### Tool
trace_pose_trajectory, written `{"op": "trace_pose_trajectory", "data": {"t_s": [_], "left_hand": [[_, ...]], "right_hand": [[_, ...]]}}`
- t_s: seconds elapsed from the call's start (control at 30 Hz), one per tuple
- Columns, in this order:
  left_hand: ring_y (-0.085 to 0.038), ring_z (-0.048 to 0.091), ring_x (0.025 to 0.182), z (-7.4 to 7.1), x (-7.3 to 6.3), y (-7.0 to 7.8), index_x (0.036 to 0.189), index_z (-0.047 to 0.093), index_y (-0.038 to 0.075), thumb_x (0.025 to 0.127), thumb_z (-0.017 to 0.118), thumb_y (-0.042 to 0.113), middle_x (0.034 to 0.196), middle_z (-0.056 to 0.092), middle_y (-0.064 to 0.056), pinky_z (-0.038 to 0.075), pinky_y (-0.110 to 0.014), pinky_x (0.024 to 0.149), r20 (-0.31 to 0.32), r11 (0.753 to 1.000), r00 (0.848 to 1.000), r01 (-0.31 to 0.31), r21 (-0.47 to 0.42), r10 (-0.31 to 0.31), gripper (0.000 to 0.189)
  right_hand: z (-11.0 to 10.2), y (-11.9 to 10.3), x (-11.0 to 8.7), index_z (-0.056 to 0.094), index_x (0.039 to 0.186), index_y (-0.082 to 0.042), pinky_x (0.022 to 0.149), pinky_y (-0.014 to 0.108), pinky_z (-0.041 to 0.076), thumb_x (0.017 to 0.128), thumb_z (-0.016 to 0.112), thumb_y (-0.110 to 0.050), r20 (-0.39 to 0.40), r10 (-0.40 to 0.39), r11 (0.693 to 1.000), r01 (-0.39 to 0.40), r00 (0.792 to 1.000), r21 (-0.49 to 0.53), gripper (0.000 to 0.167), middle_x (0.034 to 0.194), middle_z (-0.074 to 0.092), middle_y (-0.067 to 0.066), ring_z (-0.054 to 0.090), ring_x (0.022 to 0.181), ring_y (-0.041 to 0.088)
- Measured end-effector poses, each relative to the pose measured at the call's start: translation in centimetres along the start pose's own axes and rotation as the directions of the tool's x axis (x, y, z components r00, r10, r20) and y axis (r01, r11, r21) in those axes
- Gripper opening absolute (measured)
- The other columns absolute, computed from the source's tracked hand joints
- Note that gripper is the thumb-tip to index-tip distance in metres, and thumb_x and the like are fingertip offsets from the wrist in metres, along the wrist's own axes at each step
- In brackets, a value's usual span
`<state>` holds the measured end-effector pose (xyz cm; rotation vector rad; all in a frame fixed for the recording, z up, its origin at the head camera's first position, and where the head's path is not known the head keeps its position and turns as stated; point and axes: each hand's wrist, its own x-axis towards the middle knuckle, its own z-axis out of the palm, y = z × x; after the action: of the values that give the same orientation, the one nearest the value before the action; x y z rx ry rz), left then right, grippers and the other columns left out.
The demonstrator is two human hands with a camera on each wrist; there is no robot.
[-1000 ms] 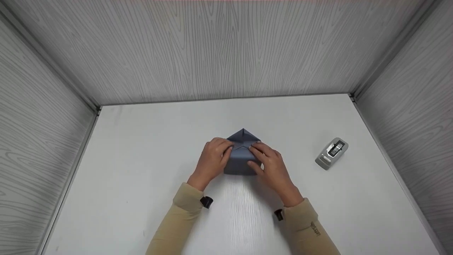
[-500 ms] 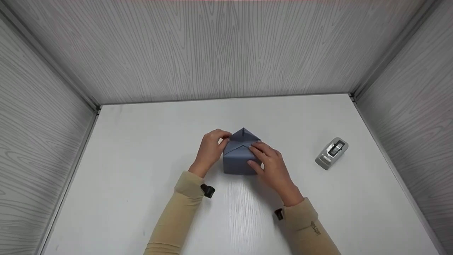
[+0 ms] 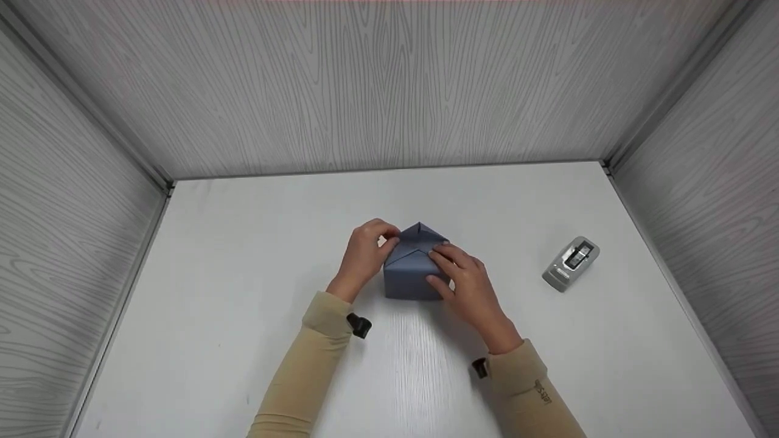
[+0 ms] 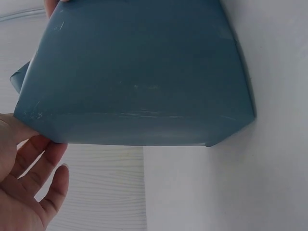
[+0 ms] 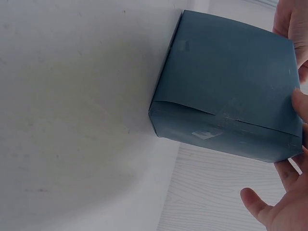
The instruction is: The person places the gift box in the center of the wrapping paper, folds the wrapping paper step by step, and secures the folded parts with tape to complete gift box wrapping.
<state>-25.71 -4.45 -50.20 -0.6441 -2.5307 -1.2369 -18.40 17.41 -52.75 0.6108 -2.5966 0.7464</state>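
Observation:
A small box covered in blue paper [image 3: 409, 281] sits near the middle of the white table, with a pointed flap [image 3: 420, 233] standing up at its far side. My left hand [image 3: 363, 255] pinches the paper at the far left corner between thumb and fingertips. My right hand [image 3: 478, 295] holds the right side, its fingertips on the top fold and its thumb against the near face. The left wrist view shows a broad flat side of the box [image 4: 139, 72]. Creases and a shiny patch mark the lower edge of the box [image 5: 226, 72] in the right wrist view.
A small grey device [image 3: 571, 263] with a black-framed window lies on the table [image 3: 243, 274] to the right of the box. Grey wood-grain panels [image 3: 377, 85] enclose the table at the back and both sides.
My left hand has moved from the top fold to the far left corner, uncovering the box's near left edge. My right hand stays almost in place.

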Motion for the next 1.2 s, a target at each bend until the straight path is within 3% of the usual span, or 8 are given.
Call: {"op": "trace_pose_trajectory", "data": {"t_s": [0.33, 0.63, 1.2], "left_hand": [[-0.015, 0.062, 0.083, 0.1, 0.3, 0.1, 0.091, 0.072, 0.007, 0.088, 0.073, 0.002, 0.087, 0.067, -0.002, 0.05, -0.033, 0.076, -0.007, 1.0, 1.0, -0.015, -0.014, 0.015, 0.006], [-0.015, 0.061, 0.078, 0.1, 0.6, 0.5, 0.09, 0.072, 0.008, 0.089, 0.073, 0.005, 0.085, 0.066, -0.002, 0.049, -0.032, 0.07, -0.019, 0.998, 0.998, -0.064, 0.025, 0.064, 0.003], [-0.015, 0.057, 0.076, -0.1, 1.2, 1.7, 0.094, 0.07, 0.008, 0.093, 0.069, 0.012, 0.084, 0.063, -0.002, 0.047, -0.032, 0.068, 0.025, 0.996, 0.996, -0.083, 0.041, 0.082, 0.005]], "right_hand": [[0.2, -0.1, 0.1, 0.063, 0.132, -0.009, 0.101, 0.051, 0.038, 0.092, 0.072, -0.027, -0.005, -0.014, 1.0, 0.014, 1.0, -0.01, 0.045, 0.135, 0.055, 0.005, 0.047, 0.131, 0.023], [0.1, -0.2, 0.1, 0.063, 0.132, -0.008, 0.102, 0.051, 0.038, 0.092, 0.071, -0.028, -0.005, -0.017, 1.0, 0.017, 1.0, -0.012, 0.045, 0.135, 0.055, 0.006, 0.046, 0.131, 0.024], [0.1, -0.2, 0.1, 0.063, 0.133, -0.009, 0.102, 0.051, 0.038, 0.092, 0.072, -0.028, 0.002, -0.005, 1.0, 0.005, 1.0, -0.007, 0.046, 0.136, 0.055, 0.005, 0.046, 0.131, 0.023]]}}
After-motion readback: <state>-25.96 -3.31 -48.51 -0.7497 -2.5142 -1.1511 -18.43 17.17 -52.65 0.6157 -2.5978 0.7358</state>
